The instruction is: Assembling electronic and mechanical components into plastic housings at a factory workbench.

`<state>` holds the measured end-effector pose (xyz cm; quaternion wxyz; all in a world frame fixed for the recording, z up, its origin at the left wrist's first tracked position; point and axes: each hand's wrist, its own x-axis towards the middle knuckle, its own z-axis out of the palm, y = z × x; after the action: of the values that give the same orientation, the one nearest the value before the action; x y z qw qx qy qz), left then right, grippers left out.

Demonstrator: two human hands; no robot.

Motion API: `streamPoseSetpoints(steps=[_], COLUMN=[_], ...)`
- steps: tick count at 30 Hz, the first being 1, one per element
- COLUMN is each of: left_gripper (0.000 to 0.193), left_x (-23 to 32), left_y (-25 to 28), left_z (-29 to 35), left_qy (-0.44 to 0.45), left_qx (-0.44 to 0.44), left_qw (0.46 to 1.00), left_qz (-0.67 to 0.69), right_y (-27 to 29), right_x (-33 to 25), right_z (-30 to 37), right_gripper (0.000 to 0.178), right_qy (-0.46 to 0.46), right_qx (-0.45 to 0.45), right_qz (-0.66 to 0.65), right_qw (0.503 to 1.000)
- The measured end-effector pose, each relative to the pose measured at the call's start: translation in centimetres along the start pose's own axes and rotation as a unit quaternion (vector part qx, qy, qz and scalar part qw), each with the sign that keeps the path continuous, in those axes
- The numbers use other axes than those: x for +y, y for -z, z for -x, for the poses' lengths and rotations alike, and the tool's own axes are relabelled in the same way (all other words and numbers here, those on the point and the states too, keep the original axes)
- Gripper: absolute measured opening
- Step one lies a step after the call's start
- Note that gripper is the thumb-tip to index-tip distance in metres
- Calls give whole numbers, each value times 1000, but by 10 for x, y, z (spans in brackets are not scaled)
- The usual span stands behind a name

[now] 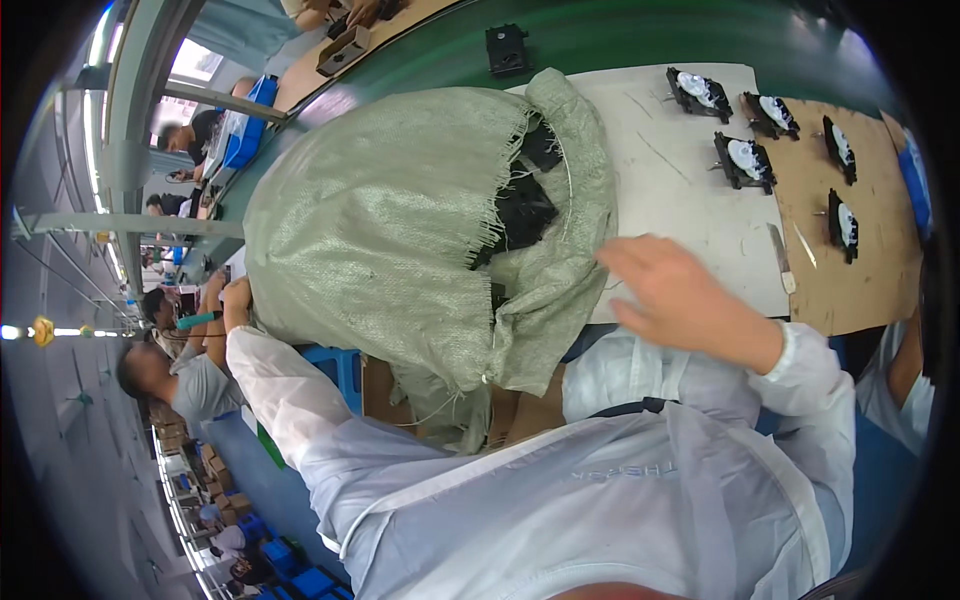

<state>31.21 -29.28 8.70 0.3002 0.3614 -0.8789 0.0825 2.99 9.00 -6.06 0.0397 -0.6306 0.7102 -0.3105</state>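
Observation:
A big pale green woven sack (370,230) lies bulging on the bench in front of me. Its frayed mouth gapes to the right, and black plastic parts (524,210) show inside. My left hand (237,297) is at the sack's left end, its fingers curled against the fabric and partly hidden. Just right of the sack's mouth is my right hand (672,298), palm down over the bench edge, thumb and fingers apart with nothing in them. The fingertips come close to the sack's folded rim; whether they touch it I cannot tell.
Several black mechanisms with white discs (746,160) stand at the right on a pale board (690,220) and brown cardboard (800,290). A flat blade-like tool (780,258) lies nearer me. Behind the sack sits a black box-shaped part (507,50). Other people work at left and right.

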Motion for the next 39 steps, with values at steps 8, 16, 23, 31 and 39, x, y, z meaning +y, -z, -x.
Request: streamPoseSetpoints(steps=[8,16,23,31,39], left_gripper=[46,50,50,48,46], left_x=[-14,-38,-45,-15,-93], left_y=[1,85,88,78,107], left_z=[-66,-168,-142,-97,-120], left_qy=[-60,18,20,8,73], left_qx=[64,93,140,158,151], left_qw=[981,960,957,962,962], left_qz=[-176,-263,-252,-222,-214], right_y=[-93,-120,-103,-114,-92], right_x=[-28,-11,2,-13,0], right_z=[-25,-2,0,33,7], right_gripper=[55,49,40,40,47], right_qy=[25,4,-38,-46,-74], right_qx=[128,121,108,94,40], right_qz=[-68,42,59,15,45], right_qw=[989,992,992,994,995])
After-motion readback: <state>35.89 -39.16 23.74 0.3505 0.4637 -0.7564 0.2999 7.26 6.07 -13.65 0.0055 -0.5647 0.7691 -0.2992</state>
